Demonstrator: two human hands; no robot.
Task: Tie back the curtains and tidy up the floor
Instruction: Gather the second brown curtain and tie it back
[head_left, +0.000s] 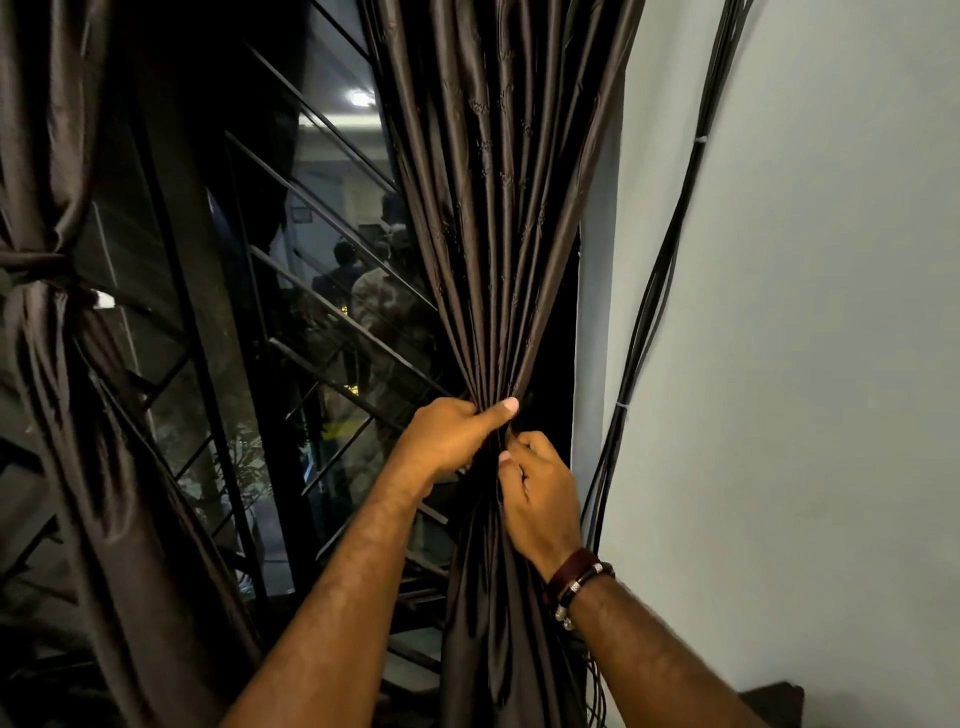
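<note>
A dark brown satin curtain (488, 208) hangs at the right of the window, gathered into a tight bunch at waist height. My left hand (452, 439) grips the bunch from the left, thumb across the front. My right hand (540, 499) pinches the fabric just below it from the right; whether it also holds a tie-back I cannot tell. A second brown curtain (57, 374) at the far left is tied with a band (31, 262) around its middle.
Black metal window bars (332, 317) and dark glass lie between the two curtains. A bundle of black cables (660, 291) runs down the pale wall (805, 364) just right of my hands. A dark furniture corner (769, 699) shows at bottom right.
</note>
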